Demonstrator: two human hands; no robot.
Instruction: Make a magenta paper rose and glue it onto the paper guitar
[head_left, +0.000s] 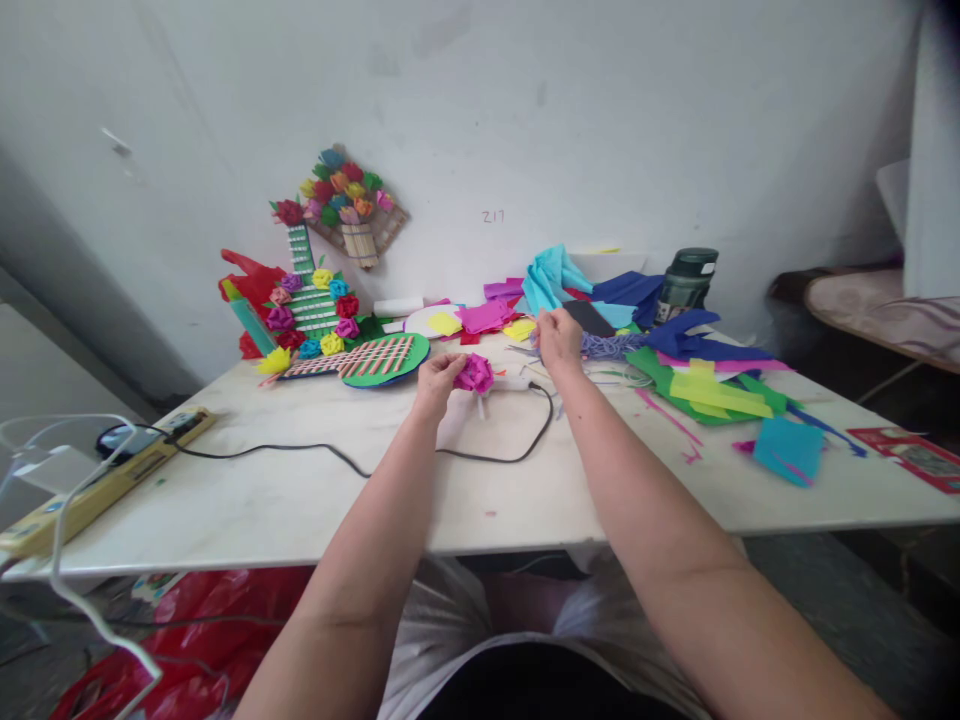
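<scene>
My left hand (441, 382) pinches a magenta paper flower (474, 373) above the table. Just behind and right of the flower lies a white hot glue gun (514, 383), partly hidden, with a black cord at its end. My right hand (559, 340) is closed, its fingertips pressed together near the loose papers. A thin grey pointed tool, perhaps scissors (520, 350), shows beside those fingers; whether they grip it is unclear. Shredded purple paper (611, 345) lies right of this hand.
A paper-flower guitar shape (315, 300) stands at left, with a flower-basket decoration (358, 245) on the wall. Coloured paper (712, 390) and a dark bottle (685, 285) are at right. The black cord (300, 447) crosses to a power strip (112, 485).
</scene>
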